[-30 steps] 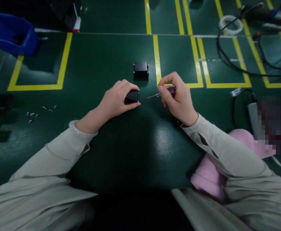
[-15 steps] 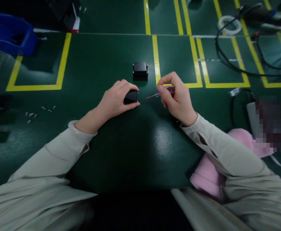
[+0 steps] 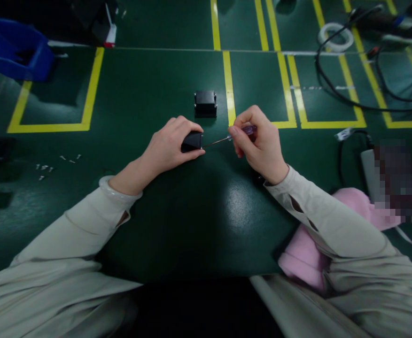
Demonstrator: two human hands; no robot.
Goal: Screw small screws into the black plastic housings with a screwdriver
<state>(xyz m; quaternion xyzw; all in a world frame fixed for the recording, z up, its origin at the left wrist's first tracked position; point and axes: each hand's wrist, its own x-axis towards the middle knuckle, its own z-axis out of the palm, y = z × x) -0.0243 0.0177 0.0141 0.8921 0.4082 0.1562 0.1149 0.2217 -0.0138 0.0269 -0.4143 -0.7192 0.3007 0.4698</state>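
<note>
My left hand [image 3: 172, 145] is wrapped round a small black block [image 3: 192, 141] and holds it down on the green table [image 3: 163, 84]. In my right hand [image 3: 258, 145], fingers pinched, is a small screwdriver [image 3: 227, 138] with a dark red handle. Its thin metal shaft points left and its tip touches the right side of the block. A second black block [image 3: 206, 102] stands alone a little beyond my hands, just left of a yellow line.
Several small screws [image 3: 56, 162] lie scattered at the left. A blue bin [image 3: 13, 54] stands at the far left, and black cables [image 3: 350, 89] and a white tape roll [image 3: 336, 37] at the far right. A pink cloth [image 3: 307, 253] lies under my right arm.
Hardly anything has moved. The fingers of my right hand have shifted slightly on the screwdriver handle, while my left hand keeps the block still.
</note>
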